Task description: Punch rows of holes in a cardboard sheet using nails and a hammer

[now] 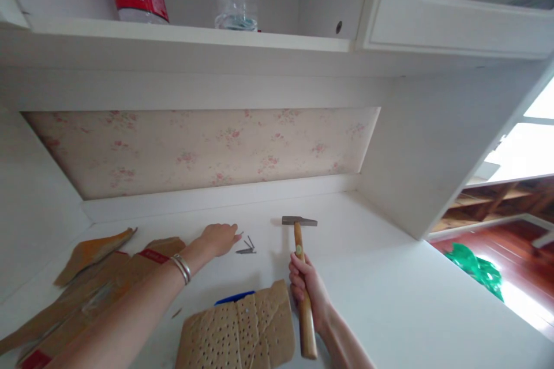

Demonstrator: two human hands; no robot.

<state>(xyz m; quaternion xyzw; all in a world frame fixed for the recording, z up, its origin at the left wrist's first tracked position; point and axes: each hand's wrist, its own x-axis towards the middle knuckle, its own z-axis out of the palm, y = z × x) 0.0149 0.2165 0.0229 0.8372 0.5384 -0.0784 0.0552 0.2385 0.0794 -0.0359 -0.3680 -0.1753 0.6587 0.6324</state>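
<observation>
Desk (389,300), wht, w/ hammer (298,241), nails (246,247)

The bench (402,305) lies bare across the lower right of the frame, open out to its edge. Torn cardboard scraps (95,277) cover the lower left, and a perforated cardboard sheet (242,334) fills the bottom centre. At centre, small nails (246,247) lie just beside the left grip (219,239), with a bare gap between them and the hammer (298,245). A white side panel (411,184) walls off the right, and the floral back wall (194,150) closes the rear.
</observation>
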